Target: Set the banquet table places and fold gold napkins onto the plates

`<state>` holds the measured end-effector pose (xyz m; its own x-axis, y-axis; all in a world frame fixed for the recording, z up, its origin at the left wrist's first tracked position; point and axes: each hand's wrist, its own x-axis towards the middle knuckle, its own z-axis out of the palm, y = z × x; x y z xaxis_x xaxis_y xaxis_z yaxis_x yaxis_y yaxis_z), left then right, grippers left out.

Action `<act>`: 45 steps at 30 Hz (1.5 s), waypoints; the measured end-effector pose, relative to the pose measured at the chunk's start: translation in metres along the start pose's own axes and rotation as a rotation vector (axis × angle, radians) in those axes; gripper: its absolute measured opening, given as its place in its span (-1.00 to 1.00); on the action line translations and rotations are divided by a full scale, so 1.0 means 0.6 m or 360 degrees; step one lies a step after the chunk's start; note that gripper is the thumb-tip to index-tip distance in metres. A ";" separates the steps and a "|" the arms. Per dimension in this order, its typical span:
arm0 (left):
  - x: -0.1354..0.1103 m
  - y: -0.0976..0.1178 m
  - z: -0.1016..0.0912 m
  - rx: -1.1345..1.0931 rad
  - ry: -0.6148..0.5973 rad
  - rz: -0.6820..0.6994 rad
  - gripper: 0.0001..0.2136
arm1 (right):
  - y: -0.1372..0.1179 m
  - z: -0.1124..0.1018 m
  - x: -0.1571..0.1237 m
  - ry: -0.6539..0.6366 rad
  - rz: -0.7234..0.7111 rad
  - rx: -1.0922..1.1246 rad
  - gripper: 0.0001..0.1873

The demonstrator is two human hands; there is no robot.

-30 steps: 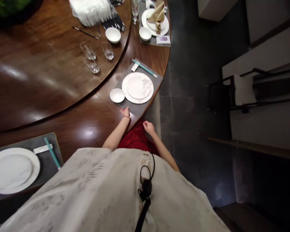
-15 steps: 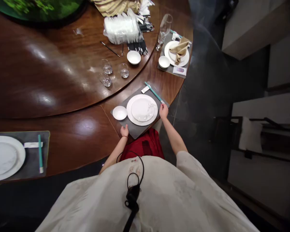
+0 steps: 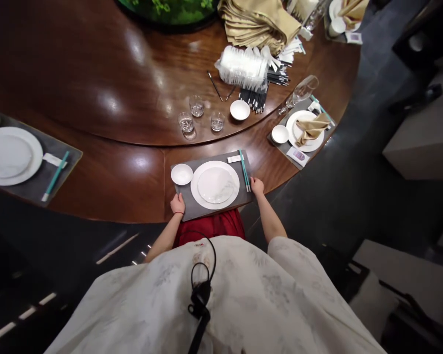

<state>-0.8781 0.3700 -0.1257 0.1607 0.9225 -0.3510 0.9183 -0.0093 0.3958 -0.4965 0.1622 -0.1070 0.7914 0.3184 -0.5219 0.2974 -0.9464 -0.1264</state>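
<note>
Your left hand (image 3: 177, 203) is touching the grey mat (image 3: 194, 212) at 8 o'clock, right hand (image 3: 257, 186) at 3 o'clock; gripping or not, I cannot tell.

Restaurant banquet room: large round wooden surface (image 3: 125, 182) with turntable (image 3: 77, 73), matching white plates (image 3: 214, 185) on grey mats (image 3: 194, 212), stacked gold napkins (image 3: 258, 22), bundled chopsticks (image 3: 260, 96) far right.

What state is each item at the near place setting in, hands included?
placemat: flat, at the table edge.
plates: small stacked on large, empty.
small bowl: upright, empty, left of plates.
chopsticks: paired, lying right of plates.
left hand: on placemat's near-left corner, grip unclear.
right hand: at placemat's right edge, grip unclear.
</note>
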 end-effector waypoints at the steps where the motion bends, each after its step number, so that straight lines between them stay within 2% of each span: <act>1: 0.000 -0.001 -0.001 0.0047 -0.0012 0.0007 -0.69 | 0.006 0.001 0.001 0.0010 -0.0058 -0.0075 -0.48; 4: 0.014 -0.011 -0.008 0.0175 -0.0056 0.0016 -0.70 | 0.021 0.013 -0.012 0.0032 -0.0215 -0.0268 -0.50; 7: 0.043 -0.027 -0.028 0.0299 -0.0115 0.0053 -0.69 | 0.032 0.036 -0.045 0.0042 -0.0380 -0.0350 -0.54; 11: 0.077 -0.047 -0.068 0.0452 -0.0183 0.0089 -0.64 | 0.029 0.066 -0.096 0.0047 -0.0426 -0.0252 -0.56; 14: 0.098 -0.066 -0.106 0.0548 -0.0228 0.0066 -0.62 | 0.005 0.082 -0.124 -0.0052 -0.0428 -0.0109 -0.61; 18: 0.142 -0.118 -0.161 0.0633 -0.0241 0.0007 -0.58 | -0.063 0.105 -0.152 -0.0156 -0.0487 0.0101 -0.67; 22: 0.202 -0.197 -0.220 0.0680 -0.0200 -0.0034 -0.54 | -0.154 0.142 -0.186 -0.0234 -0.0594 0.0251 -0.74; 29: 0.297 -0.333 -0.321 0.0707 -0.0169 -0.0030 -0.52 | -0.305 0.213 -0.259 -0.0304 -0.0700 0.0284 -0.72; 34: 0.344 -0.401 -0.385 0.0685 -0.0142 -0.0062 -0.56 | -0.386 0.256 -0.307 -0.0304 -0.0762 0.0281 -0.70; 38: 0.373 -0.426 -0.400 0.0620 -0.0159 -0.0002 -0.58 | -0.416 0.275 -0.324 -0.0261 -0.0727 0.0290 -0.71; 45: 0.376 -0.438 -0.375 0.0548 -0.0068 -0.0042 -0.56 | -0.424 0.263 -0.297 -0.0338 -0.0678 0.0344 -0.69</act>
<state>-1.1648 0.6675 -0.1181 0.1434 0.9072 -0.3956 0.9894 -0.1220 0.0789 -0.7974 0.3376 -0.1149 0.4918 0.6805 -0.5432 0.4342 -0.7324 -0.5244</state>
